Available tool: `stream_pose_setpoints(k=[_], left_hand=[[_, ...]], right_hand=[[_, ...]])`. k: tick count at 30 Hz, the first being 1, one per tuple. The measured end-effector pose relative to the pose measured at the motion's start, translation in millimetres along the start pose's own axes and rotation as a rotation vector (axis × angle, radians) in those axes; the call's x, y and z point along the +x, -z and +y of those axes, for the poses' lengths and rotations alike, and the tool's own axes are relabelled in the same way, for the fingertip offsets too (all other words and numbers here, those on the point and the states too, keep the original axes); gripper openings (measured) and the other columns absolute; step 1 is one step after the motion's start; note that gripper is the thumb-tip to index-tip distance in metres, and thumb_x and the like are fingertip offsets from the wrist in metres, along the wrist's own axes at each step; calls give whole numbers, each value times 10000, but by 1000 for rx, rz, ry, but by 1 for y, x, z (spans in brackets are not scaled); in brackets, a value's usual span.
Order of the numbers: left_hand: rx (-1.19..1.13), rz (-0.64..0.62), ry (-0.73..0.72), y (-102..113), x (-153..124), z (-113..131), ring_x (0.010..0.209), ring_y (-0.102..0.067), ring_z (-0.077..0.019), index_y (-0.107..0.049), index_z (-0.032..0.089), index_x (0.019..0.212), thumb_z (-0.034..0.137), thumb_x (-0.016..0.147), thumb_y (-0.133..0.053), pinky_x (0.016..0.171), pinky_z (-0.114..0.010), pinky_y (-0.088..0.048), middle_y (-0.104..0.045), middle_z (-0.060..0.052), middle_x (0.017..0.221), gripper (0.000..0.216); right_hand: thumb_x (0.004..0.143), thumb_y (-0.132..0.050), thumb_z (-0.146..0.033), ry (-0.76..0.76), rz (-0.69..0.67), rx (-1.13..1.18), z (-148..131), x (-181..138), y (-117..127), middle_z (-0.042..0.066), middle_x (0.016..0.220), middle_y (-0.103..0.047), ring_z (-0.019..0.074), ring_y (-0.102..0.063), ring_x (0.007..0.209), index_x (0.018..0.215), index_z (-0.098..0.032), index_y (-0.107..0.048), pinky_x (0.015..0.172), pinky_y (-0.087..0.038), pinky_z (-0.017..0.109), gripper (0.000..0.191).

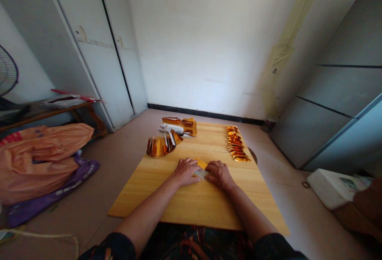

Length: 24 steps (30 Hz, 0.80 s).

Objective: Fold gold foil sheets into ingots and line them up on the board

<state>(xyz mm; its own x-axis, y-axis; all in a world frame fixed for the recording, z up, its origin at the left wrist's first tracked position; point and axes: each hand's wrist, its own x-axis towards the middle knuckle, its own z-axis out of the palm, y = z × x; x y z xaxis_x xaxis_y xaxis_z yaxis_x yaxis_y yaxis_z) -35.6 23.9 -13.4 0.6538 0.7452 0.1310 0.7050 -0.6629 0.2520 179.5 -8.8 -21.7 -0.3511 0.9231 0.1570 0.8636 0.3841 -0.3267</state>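
Both of my hands rest on a wooden table (179, 204), one at each end of a small sheet of gold foil paper (200, 163) with a pale whitish part (201, 173) nearest me. My left hand (187, 171) presses the sheet's left side, thumb reaching in over the pale part. On the right side, my right hand (220, 175) has its fingers bent over the sheet's edge. The sheet lies flat or partly folded; the fingers cover its ends. Right of my hands runs a row of folded shiny gold foil pieces (237, 144).
At the table's far left stand a fanned stack of gold sheets (159, 145) and another bundle of gold and white sheets (179, 127). An orange bag (44, 156) lies on the floor at left. A white box (331, 188) sits at right, near a grey fridge (334, 93).
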Motion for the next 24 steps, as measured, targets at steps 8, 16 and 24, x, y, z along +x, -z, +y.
stream_pose_setpoints(k=[8, 16, 24], left_hand=[[46, 48, 4, 0, -1, 7, 1064, -494, -221, -612, 322, 1003, 355, 810, -577, 854, -383, -337, -591, 9, 1198, 198], [105, 92, 49, -6, 0, 16, 1051, -490, -218, -611, 288, 967, 298, 885, -470, 842, -386, -333, -587, -14, 1185, 163], [96, 108, 75, -11, -2, 16, 1078, -472, -228, -614, 285, 938, 303, 854, -512, 874, -414, -333, -561, -13, 1226, 133]], right_hand=[[801, -627, -384, -79, 62, 37, -1, 10, -2, 25, 1031, -634, 196, -519, 970, 910, -274, -688, 819, -313, 325, 167], [745, -668, -364, 16, 29, 118, 1, 1, -1, 32, 1111, -624, 204, -517, 1024, 1038, -290, -659, 903, -317, 343, 303], [809, -616, -298, 5, 111, 103, -2, 1, -9, 15, 1030, -640, 175, -529, 980, 865, -273, -696, 900, -314, 328, 101]])
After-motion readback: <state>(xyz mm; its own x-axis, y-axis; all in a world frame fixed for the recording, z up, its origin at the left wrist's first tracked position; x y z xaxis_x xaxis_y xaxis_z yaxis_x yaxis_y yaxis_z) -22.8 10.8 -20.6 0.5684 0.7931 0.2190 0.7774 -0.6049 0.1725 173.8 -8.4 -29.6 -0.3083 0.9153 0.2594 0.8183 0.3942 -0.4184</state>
